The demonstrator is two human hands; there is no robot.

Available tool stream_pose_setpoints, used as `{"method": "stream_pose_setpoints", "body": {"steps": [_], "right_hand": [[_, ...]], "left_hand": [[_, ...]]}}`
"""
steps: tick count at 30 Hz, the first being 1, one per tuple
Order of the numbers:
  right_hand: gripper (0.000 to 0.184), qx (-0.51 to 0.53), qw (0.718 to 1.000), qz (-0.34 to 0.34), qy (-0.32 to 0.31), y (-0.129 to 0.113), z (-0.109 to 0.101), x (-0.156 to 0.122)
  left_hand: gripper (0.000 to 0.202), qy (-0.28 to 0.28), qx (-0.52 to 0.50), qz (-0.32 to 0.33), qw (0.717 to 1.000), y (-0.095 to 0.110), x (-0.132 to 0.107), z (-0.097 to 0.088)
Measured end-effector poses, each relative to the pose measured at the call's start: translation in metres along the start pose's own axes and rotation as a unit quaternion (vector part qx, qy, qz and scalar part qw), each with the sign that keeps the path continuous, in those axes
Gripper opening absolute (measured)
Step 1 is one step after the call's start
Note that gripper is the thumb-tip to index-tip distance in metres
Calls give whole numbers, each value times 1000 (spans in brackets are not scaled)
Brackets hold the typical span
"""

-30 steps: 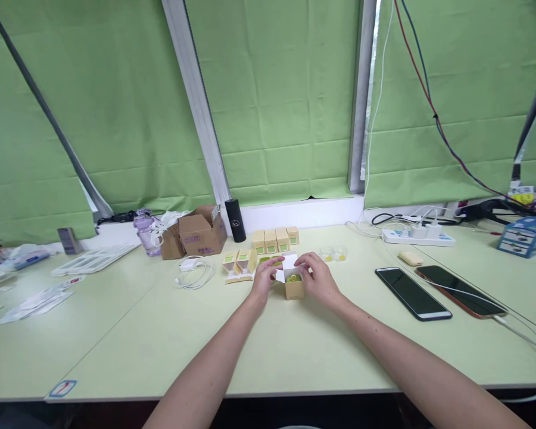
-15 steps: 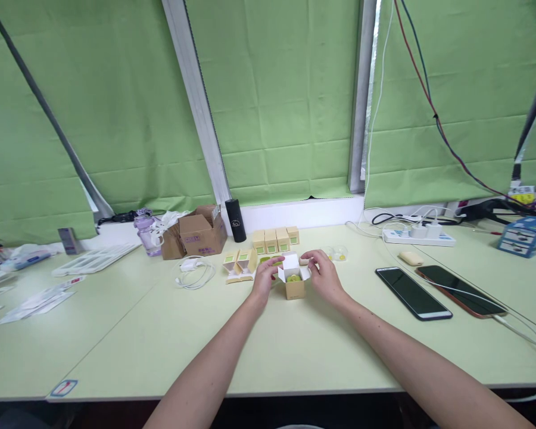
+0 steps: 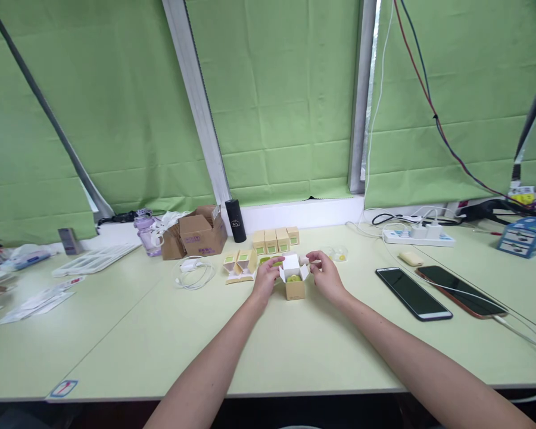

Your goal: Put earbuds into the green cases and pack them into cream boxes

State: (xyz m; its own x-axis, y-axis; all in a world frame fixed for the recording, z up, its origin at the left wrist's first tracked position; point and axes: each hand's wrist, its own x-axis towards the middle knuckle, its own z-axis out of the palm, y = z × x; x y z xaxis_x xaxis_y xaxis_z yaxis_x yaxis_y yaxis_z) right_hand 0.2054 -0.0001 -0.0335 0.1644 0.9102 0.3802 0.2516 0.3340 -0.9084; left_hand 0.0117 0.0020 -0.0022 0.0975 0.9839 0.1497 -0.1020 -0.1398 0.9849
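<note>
A small tan carton (image 3: 295, 288) stands on the pale green table (image 3: 295, 351), its white top flaps open and a green round thing inside. My left hand (image 3: 268, 277) curls against the carton's left side, fingers pinching the left flap. My right hand (image 3: 325, 276) is just right of it, fingertips pinched at the right flap. Behind the carton stands a row of closed tan boxes with green labels (image 3: 275, 240). Two opened flat boxes (image 3: 240, 264) lie to the left.
A brown cardboard box (image 3: 199, 233), a black cylinder (image 3: 234, 220) and a purple bottle (image 3: 145, 233) stand at the back. A white cable coil (image 3: 195, 272) lies left. Two phones (image 3: 438, 290), a power strip (image 3: 417, 236) and cables are at the right.
My right hand has drawn off the carton's top to its right side, leaving the white flaps spread and the green content showing. The left hand has barely moved.
</note>
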Motion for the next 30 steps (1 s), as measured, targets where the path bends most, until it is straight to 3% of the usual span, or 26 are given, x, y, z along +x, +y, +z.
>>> {"method": "stream_pose_setpoints", "body": {"steps": [14,30], "right_hand": [[34,28,999,22,-3,10,5,1],[36,34,998,45,-4,11,6,1]], "left_hand": [[46,-13,15,0,1000,-3,-1,0],[54,-36,7,-15,999,0,-8,4]]}}
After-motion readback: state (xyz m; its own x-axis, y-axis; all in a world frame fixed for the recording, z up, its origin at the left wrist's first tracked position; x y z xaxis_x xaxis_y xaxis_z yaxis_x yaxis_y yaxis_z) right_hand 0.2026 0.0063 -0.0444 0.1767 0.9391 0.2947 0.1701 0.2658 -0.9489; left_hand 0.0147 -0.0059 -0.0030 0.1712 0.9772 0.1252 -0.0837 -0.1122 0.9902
